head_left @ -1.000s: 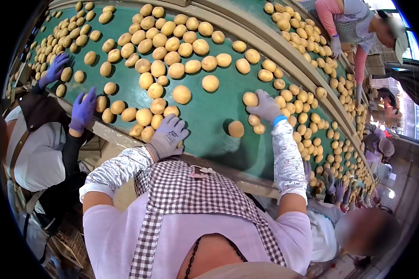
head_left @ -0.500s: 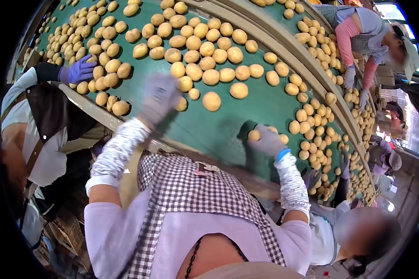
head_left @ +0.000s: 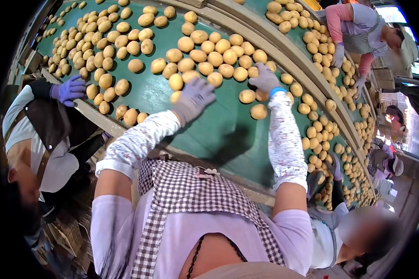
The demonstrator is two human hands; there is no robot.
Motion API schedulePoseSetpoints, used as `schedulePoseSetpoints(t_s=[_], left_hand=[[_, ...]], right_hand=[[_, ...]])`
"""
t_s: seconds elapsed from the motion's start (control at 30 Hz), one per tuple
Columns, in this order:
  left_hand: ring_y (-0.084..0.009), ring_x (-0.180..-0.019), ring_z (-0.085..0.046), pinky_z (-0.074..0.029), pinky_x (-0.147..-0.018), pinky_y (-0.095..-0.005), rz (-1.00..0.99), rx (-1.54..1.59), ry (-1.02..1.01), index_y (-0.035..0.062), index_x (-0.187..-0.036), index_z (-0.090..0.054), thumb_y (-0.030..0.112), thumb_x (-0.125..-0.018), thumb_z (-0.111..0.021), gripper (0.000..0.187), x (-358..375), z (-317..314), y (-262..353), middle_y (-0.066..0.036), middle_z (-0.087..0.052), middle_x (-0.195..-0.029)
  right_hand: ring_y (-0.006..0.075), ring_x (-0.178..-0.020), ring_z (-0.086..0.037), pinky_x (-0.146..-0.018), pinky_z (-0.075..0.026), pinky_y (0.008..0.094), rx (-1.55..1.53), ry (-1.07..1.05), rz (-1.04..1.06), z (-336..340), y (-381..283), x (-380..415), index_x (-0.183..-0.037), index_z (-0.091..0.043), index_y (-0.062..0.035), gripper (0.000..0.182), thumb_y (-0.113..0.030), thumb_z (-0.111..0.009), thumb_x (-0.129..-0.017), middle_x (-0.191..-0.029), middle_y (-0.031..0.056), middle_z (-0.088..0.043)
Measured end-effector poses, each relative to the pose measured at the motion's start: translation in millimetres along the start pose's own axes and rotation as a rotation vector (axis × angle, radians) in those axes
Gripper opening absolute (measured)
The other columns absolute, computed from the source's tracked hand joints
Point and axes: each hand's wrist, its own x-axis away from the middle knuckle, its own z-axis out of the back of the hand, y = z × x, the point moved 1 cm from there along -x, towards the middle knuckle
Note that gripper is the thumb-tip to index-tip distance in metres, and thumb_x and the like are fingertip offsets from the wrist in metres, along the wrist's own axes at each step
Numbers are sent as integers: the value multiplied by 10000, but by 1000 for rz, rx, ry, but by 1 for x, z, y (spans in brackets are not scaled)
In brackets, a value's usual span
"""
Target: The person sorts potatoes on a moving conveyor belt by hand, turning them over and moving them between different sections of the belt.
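Note:
My left hand, in a grey glove, lies low over the green conveyor belt with its fingers stretched out. Its fingertips reach the near edge of a cluster of potatoes, and one potato is partly hidden beside it. My right hand, gloved with a blue band at the wrist, is at the right side of the same cluster. Its fingers are extended against potatoes there, and it grips none that I can see. Just below it lie two loose potatoes, one left of the other.
A co-worker's purple-gloved hand rests at the belt edge on the left. More potatoes spread across the far left. A raised rail divides this belt from another, where a person in pink sleeves works. Another co-worker's gloved hand is at right.
My right hand has moved up the belt to the cluster; the potato it held is no longer in its grip. My left hand has shifted right and lower. Potatoes have moved along the belt.

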Motion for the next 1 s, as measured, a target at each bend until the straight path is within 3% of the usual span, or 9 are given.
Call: schedulePoseSetpoints(t_s=[0.17, 0.23, 0.3, 0.37, 0.43, 0.63, 0.77, 0.83, 1.0], left_hand=[[-317, -1150, -596, -432, -1050, -490, 450, -156, -167, 171, -1134, -671, 182, -790, -724, 349, 36, 54, -153, -65, -639, -1171], [-311, -1180, -594, -425, -1055, -503, 540, -268, 11, 146, -1156, -667, 233, -831, -725, 341, 64, 50, -194, -88, -639, -1181], [-340, -1161, -601, -436, -1037, -512, 617, -282, 15, 115, -1170, -650, 295, -903, -705, 327, 56, 64, -180, -119, -633, -1219], [-373, -1030, -619, -498, -891, -489, 369, -111, 209, 99, -1124, -638, 247, -901, -703, 275, 47, 75, -134, -142, -619, -1115], [-405, -1115, -605, -504, -947, -534, 291, 137, -254, 92, -1184, -622, 237, -859, -720, 368, 39, 62, -90, -157, -617, -1208], [-376, -1466, -426, -350, -1219, -552, -70, 136, -183, 82, -1373, -603, 322, -808, -751, 631, 122, 64, -53, -138, -540, -1496], [-353, -1488, -437, -309, -1268, -515, 185, -24, -304, 9, -1505, -513, 194, -893, -644, 653, 178, 58, -93, -185, -509, -1561], [-319, -1503, -436, -297, -1279, -489, 223, -24, -343, 18, -1562, -470, 161, -942, -573, 645, 189, 63, -102, -160, -495, -1597], [-248, -1532, -415, -275, -1294, -491, 144, -160, -350, 36, -1590, -449, 175, -1011, -472, 596, 196, 63, -147, -114, -470, -1643]], right_hand=[[249, -1067, -742, -881, -576, 349, -1601, 255, -70, 51, 31, -22, -1307, -649, 13, 564, -422, -727, -957, -1168, 124, -760], [284, -1067, -742, -911, -571, 383, -1369, 350, -120, 54, 32, -23, -1317, -660, 6, 599, -463, -726, -950, -1135, 160, -767], [241, -1074, -727, -928, -566, 371, -260, 108, -149, 37, 33, -47, -1374, -648, -5, 593, -432, -734, -971, -1152, 158, -764], [287, -1080, -723, -966, -553, 405, -260, 193, -143, 4, 30, -71, -1361, -611, 17, 707, -487, -784, -896, -1133, 198, -756], [332, -1110, -713, -987, -542, 427, -43, 214, -233, 5, -20, -68, -1273, -635, 10, 723, -524, -812, -819, -1158, 228, -742], [374, -1111, -720, -991, -567, 439, 34, -195, -135, -5, -79, -41, -1288, -612, -9, 767, -565, -787, -790, -1229, 248, -723], [165, -851, -746, -703, -565, 267, -1374, -319, -70, 8, -37, -71, -1264, -672, -57, 373, -339, -688, -1020, -1068, 143, -744], [164, -948, -738, -772, -562, 274, -1564, 150, -69, 23, -103, -68, -1279, -695, -51, 391, -346, -684, -1022, -1082, 139, -745], [322, -1190, -699, -1063, -518, 399, -400, 6, 145, -27, -178, -136, -1359, -671, 9, 627, -467, -711, -952, -1275, 200, -735]])
